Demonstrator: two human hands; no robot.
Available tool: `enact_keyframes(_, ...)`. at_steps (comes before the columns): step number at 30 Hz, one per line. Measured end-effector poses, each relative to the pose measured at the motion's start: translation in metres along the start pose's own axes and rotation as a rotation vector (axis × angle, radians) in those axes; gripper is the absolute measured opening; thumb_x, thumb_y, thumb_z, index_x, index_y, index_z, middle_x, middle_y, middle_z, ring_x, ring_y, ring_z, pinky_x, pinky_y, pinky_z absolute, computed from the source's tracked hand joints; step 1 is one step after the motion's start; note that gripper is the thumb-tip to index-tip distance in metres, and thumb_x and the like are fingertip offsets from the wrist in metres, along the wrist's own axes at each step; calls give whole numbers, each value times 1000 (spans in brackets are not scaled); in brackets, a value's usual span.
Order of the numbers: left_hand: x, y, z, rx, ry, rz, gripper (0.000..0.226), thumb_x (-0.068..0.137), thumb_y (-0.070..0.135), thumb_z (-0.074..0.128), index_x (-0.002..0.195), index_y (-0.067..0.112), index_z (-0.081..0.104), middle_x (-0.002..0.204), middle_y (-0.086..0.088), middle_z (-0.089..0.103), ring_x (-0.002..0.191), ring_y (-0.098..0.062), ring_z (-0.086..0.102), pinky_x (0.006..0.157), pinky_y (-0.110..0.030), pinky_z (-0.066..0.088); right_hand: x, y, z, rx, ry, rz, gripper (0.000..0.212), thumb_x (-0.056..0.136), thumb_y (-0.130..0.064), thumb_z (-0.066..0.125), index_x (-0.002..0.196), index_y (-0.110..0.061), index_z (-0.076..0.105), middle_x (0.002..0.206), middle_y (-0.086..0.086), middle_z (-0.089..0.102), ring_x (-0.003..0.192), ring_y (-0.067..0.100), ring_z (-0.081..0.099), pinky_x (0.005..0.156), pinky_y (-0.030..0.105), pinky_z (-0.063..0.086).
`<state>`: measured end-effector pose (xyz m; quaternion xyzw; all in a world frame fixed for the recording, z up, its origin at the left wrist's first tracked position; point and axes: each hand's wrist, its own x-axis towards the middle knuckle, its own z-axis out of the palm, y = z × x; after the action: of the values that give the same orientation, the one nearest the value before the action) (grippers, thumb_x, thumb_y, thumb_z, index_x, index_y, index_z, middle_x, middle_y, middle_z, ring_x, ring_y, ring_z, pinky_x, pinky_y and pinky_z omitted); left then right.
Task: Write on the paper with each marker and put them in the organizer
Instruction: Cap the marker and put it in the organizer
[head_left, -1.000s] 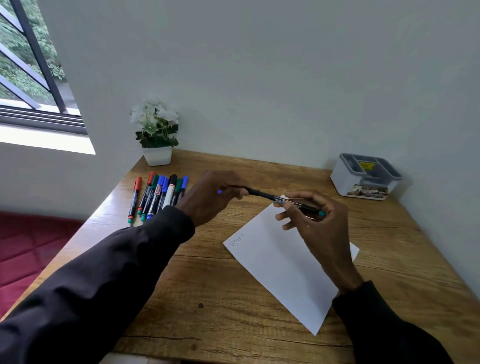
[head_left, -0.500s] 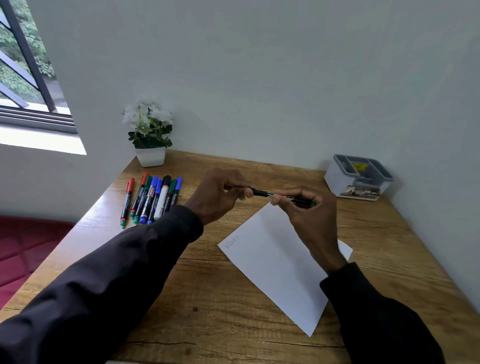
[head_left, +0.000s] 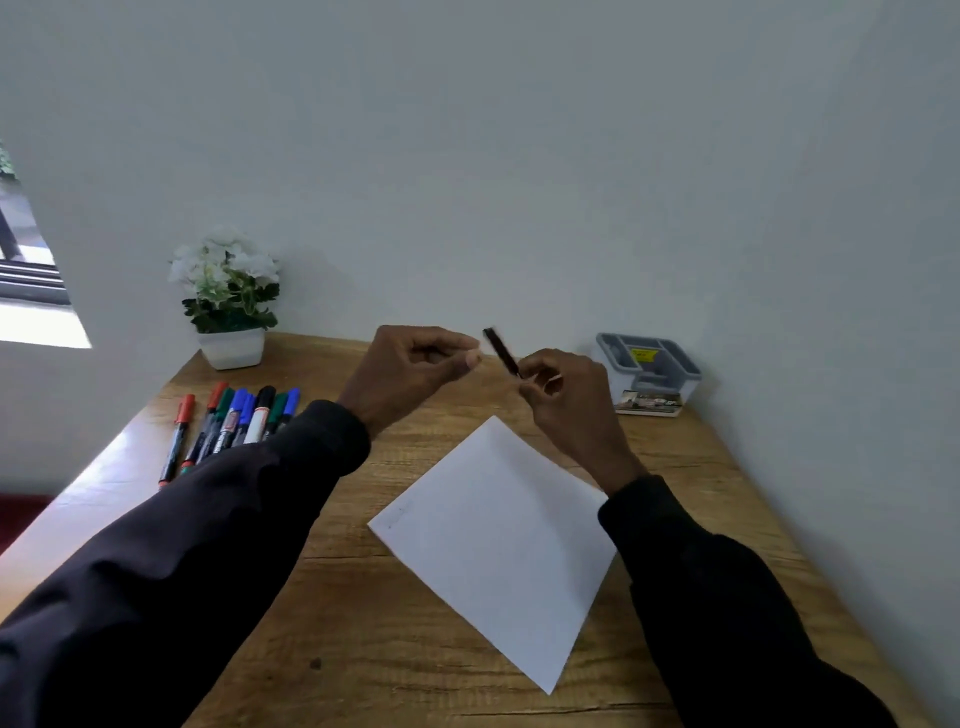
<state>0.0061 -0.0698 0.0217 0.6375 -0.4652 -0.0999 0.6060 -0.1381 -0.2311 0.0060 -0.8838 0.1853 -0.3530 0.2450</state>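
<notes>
Hands have split since a moment ago: both were on one marker held level above the paper, and now only the right hand (head_left: 566, 400) has it. It pinches the dark marker (head_left: 501, 352) at its lower end between thumb and fingertips, so the barrel sticks up and tilts back-left towards the wall, a bit blurred. The left hand (head_left: 410, 374) sits just beside that free end without touching it. Its fingers are curled and its thumb is pressed to the index fingertip; can't tell if anything small is pinched in there.

Both hands hover above the far part of the wooden table (head_left: 363, 623), forearms in dark sleeves reaching in from the near edge. The white paper (head_left: 498, 535) lies flat below them, turned corner-on.

The grey organizer (head_left: 649, 374) stands at the back right against the wall, near the right hand, with a yellow sticker showing in one compartment. The other markers (head_left: 234, 421) lie in a row far left, with red, green, blue and black caps. A potted white flower (head_left: 228, 296) stands behind them.
</notes>
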Motion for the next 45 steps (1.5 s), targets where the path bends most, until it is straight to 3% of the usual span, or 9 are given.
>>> enact_keyframes(4,10,-7,11,-103,-14,-113,21,85,28,76,99,13,77,94,-1,77,93,-16,73,87,-24,57,21,26,-29,135,133,153,14,90,-4,77,96,-16,74,77,-10,70,71,-5,67,67,9,50)
enact_keyframes(13,20,-19,15,-163,12,-190,23,85,25,72,99,6,76,96,-6,77,92,-18,73,71,-13,55,83,93,-102,82,312,331,9,87,-11,80,90,-3,78,79,7,77,78,18,76,79,36,64)
enact_keyframes(22,25,-31,0,-23,55,-188,15,88,15,69,97,5,76,89,-7,77,75,-6,72,62,-8,51,122,148,-78,-47,143,449,16,79,-14,88,78,-2,78,88,11,77,88,24,75,84,42,63)
enact_keyframes(26,23,-38,-13,1,56,-224,18,88,17,68,100,6,75,89,-3,77,82,-11,73,64,-9,53,123,157,-67,-60,107,503,16,80,-17,88,82,-4,79,95,13,77,95,25,74,87,37,60)
enact_keyframes(29,18,-40,-18,36,42,-247,20,89,22,67,103,11,75,89,2,77,81,-5,71,63,-7,51,121,158,-64,-64,102,523,15,82,-16,86,81,-4,78,97,14,78,96,24,71,87,35,58)
enact_keyframes(34,16,-41,-23,65,44,-277,11,89,26,65,95,22,74,87,9,76,81,-3,69,61,-5,51,122,158,-62,-85,108,516,18,84,-17,84,73,-7,75,85,12,75,90,25,72,78,34,55)
enact_keyframes(38,14,-42,-27,47,60,-272,15,90,23,65,98,15,74,89,6,76,80,-4,71,61,-6,51,123,156,-61,-58,167,519,16,84,-18,84,75,-7,76,88,9,77,94,25,72,88,41,59)
enact_keyframes(41,10,-41,-32,39,83,-261,16,89,23,66,98,13,75,86,0,77,81,-7,71,62,-7,52,122,149,-64,-37,297,510,13,86,-17,82,90,-5,77,102,11,76,103,28,70,91,42,60)
enact_keyframes(45,2,-41,-41,39,95,-260,9,89,17,66,94,16,74,83,3,77,76,-1,70,61,-5,51,113,120,-71,17,408,413,10,89,-13,78,94,-4,77,91,7,77,85,18,73,85,36,62)
